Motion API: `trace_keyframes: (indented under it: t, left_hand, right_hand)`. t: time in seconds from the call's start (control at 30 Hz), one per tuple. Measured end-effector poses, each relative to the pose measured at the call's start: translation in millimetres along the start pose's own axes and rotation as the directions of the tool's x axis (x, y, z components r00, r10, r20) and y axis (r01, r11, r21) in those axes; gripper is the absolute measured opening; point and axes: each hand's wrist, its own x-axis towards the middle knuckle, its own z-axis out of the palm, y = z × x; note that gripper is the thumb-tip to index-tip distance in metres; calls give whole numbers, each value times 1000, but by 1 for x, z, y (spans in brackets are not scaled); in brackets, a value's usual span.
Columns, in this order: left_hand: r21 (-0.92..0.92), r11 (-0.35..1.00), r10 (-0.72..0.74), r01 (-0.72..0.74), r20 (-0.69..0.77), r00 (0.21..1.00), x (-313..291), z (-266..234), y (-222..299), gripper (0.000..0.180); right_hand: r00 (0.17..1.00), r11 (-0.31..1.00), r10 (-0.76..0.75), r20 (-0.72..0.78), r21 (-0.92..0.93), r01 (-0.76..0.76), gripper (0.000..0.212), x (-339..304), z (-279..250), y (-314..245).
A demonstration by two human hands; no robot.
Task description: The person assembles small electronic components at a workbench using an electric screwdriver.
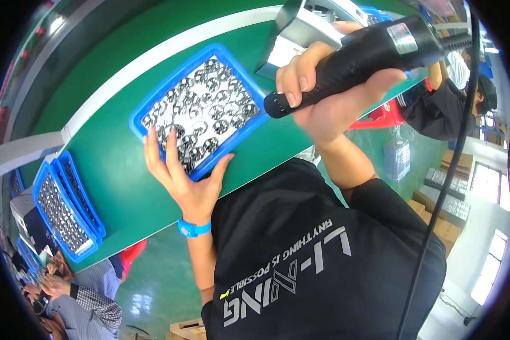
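Observation:
My right hand (323, 116) is wrapped round a thick black electric screwdriver (360, 59), with its cord running off to the upper right. The narrow end of the screwdriver points down and left, over the right side of a blue tray (245, 139). Many shiny round metal parts (195, 110) lie on the white bottom of this tray. At the tray's near left edge is my left hand (187, 184), its fingers spread over the parts and its thumb by the near rim. Whether those fingertips touch a part I cannot make out. A blue band (194, 228) circles my left wrist.
Two more blue trays of small metal parts (65, 212) stand at the left of the green table (116, 175). A grey metal box (297, 34) sits beyond my right hand. A black cable (436, 209) hangs down at the right. Other people (90, 300) work at lower left and upper right.

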Motion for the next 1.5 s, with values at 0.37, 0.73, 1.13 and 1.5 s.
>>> trace_keyframes:
  t: [0.37,0.73,1.13,1.5]
  left_hand:
    - [36,990,138,-137,-31,990,1,-1,-11,30]
    - [45,997,68,-70,42,997,3,-1,-11,23]
    - [60,994,82,-86,65,994,5,5,-11,16]
    - [122,983,122,-135,108,987,5,1,-4,18]
  right_hand:
    - [975,996,-81,208,58,70,97,-39,37,58]
    - [949,996,-31,312,-72,56,100,-41,30,78]
    - [911,985,166,377,-113,-133,84,-37,34,78]
    - [984,939,-178,-19,-304,164,99,22,-8,-16]
